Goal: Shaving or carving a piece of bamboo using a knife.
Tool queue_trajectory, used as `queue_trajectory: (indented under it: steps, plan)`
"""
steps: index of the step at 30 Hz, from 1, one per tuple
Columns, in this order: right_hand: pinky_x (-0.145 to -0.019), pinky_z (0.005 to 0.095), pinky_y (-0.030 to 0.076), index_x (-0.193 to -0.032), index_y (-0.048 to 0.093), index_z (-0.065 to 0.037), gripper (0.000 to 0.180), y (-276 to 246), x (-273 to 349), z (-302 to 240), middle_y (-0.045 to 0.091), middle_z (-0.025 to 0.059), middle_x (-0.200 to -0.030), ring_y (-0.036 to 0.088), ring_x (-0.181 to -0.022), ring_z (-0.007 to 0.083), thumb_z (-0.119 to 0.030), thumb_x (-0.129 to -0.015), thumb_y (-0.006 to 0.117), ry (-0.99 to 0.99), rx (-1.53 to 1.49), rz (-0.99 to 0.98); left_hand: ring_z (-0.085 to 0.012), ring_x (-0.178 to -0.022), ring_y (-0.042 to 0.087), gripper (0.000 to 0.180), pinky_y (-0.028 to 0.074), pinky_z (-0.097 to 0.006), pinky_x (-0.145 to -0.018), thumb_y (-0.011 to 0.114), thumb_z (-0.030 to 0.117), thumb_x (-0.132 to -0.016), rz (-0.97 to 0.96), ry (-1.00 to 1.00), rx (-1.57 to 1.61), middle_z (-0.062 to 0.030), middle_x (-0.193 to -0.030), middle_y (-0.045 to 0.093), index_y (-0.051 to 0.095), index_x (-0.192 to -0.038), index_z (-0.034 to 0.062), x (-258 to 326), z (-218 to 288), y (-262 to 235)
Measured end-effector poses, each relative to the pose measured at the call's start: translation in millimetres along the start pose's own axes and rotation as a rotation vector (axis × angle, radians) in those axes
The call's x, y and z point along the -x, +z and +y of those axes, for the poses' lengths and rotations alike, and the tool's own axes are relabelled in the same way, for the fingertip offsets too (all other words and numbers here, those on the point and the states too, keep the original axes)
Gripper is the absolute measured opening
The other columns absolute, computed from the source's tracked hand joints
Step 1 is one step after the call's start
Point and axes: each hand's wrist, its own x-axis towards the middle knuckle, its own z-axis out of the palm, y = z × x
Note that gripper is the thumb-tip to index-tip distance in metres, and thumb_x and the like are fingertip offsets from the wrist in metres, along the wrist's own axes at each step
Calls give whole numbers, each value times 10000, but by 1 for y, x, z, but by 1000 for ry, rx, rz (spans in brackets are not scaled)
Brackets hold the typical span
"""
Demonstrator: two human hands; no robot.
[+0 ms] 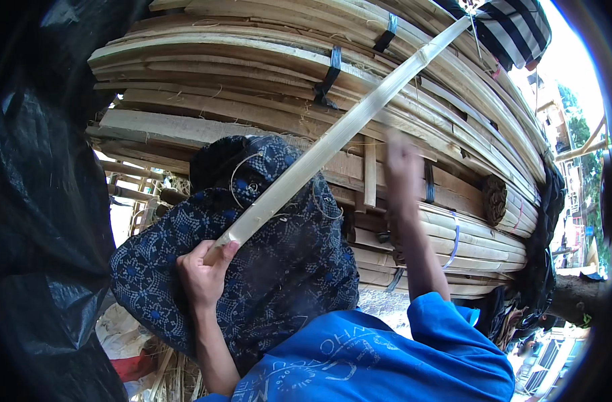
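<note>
A long, pale bamboo strip (333,137) runs slantwise from my lap to the far upper right. My left hand (204,271) is closed round its near end, the thumb lying on top. Beneath the strip, a dark blue patterned cloth (272,268) covers my lap, with a few thin curled shavings (242,184) on it. My right hand (404,167) is raised to the right of the strip, apart from it in this view. Motion smears its fingers, so whether it holds anything does not show.
Stacked bamboo slats (252,57) fill the space ahead, some tied with black bands (329,77). A rolled brown bundle (495,201) lies at the right. Black plastic sheeting (45,201) hangs at the left. Striped cloth (513,30) is near the strip's far end.
</note>
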Motion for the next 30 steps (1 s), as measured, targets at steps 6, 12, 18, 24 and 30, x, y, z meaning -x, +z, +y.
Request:
queue_trajectory:
  steps: [6,12,18,24,30]
  plan:
    - [-454,274,285,-834,652,-9,364,-21,-5,5,405,-58,-542,338,-501,63,-293,-1009,507,50,-135,89,-150,-456,550,490,405,-308,-458,717,468,-832,20,20,43,-82,-506,541,666,-755,-13,3,-5,2]
    - [-588,324,422,-847,638,31,277,29,36,7,589,155,-642,504,-617,147,-187,-977,527,-157,-56,-109,-144,-464,563,503,406,-308,-456,705,482,-839,51,27,23,-76,-509,551,671,-759,-13,1,-6,5]
    - [-478,318,331,-791,578,29,353,32,24,18,474,84,-577,403,-544,100,-251,-997,514,-313,76,121,-154,-467,574,484,413,-310,-459,712,471,-836,-26,-35,-4,-80,-515,561,673,-757,-5,0,-2,2]
    - [-463,261,255,-736,569,-4,405,-9,4,-14,415,-39,-559,335,-523,58,-288,-1013,491,8,-167,123,-167,-464,579,480,421,-308,-464,715,457,-838,5,11,48,-90,-508,550,655,-739,-9,1,-1,5]
    - [-467,299,279,-719,551,-16,434,7,22,10,404,-31,-536,353,-528,65,-319,-1020,473,-59,-56,-19,-185,-455,572,479,420,-310,-460,712,452,-842,21,42,18,-93,-508,547,650,-730,-10,3,-4,3]
